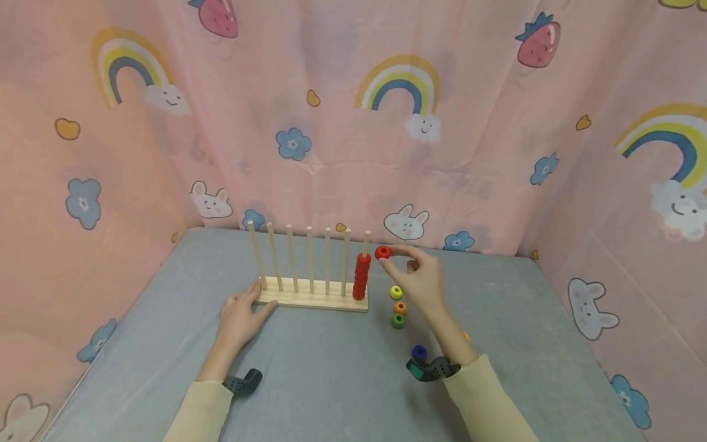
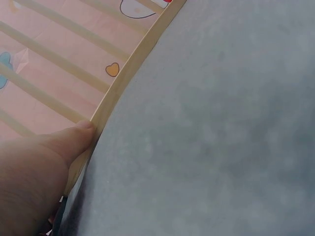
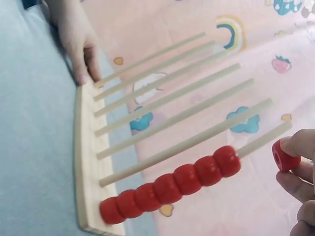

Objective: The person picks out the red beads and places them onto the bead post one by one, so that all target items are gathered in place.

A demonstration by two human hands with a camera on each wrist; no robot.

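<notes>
A wooden peg rack (image 1: pixel 312 299) with a row of upright pegs stands on the table. Its right-end peg carries a stack of red beads (image 1: pixel 361 277), the peg's tip showing above them. At the rack's left end my left hand (image 1: pixel 239 319) holds the base, thumb along the front edge and fingers at the end. My right hand (image 1: pixel 422 279) pinches one red bead (image 3: pixel 286 156) between thumb and fingers. That bead is in the air, just right of the stacked peg's tip and apart from it. The other pegs are bare.
Right of the rack, a yellow bead (image 1: pixel 396 292), an orange bead (image 1: pixel 400 308) and a green bead (image 1: pixel 397 321) lie on the grey tabletop (image 1: pixel 331 374). A blue bead (image 1: pixel 419 352) is nearer, beside the right wrist. A patterned pink curtain (image 1: pixel 342 172) surrounds the table.
</notes>
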